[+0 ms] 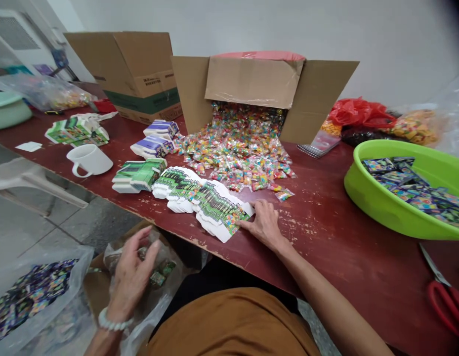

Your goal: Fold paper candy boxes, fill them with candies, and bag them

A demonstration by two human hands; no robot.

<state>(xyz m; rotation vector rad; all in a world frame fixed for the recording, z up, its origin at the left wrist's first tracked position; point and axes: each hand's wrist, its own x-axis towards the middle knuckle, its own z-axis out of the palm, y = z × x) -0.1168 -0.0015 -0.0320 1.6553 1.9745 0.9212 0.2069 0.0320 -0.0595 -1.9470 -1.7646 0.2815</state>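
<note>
A fanned row of flat green-and-white printed cartons (pixel 214 205) lies along the near part of the dark red table. My right hand (pixel 265 222) is at the row's right end, thumb and fingers closed on the edge of the front carton. Off the table's front edge, my left hand (pixel 131 269) hovers with fingers apart and nothing in it. Below it is a plastic-lined cardboard box (pixel 98 284) with a few small green packets (pixel 163 272) inside. Behind the cartons, a heap of small clear bags of colourful candy (pixel 240 153) spills from an open cardboard box (pixel 251 84).
Stacked green cartons (pixel 138 173), purple cartons (pixel 155 141) and a white mug (pixel 90 160) stand left. At right are a lime-green basin (pixel 392 210) of dark packets and red-handled scissors (pixel 442 291). A clear bag of packets (pixel 36 296) sits low left, near a stool (pixel 29 175).
</note>
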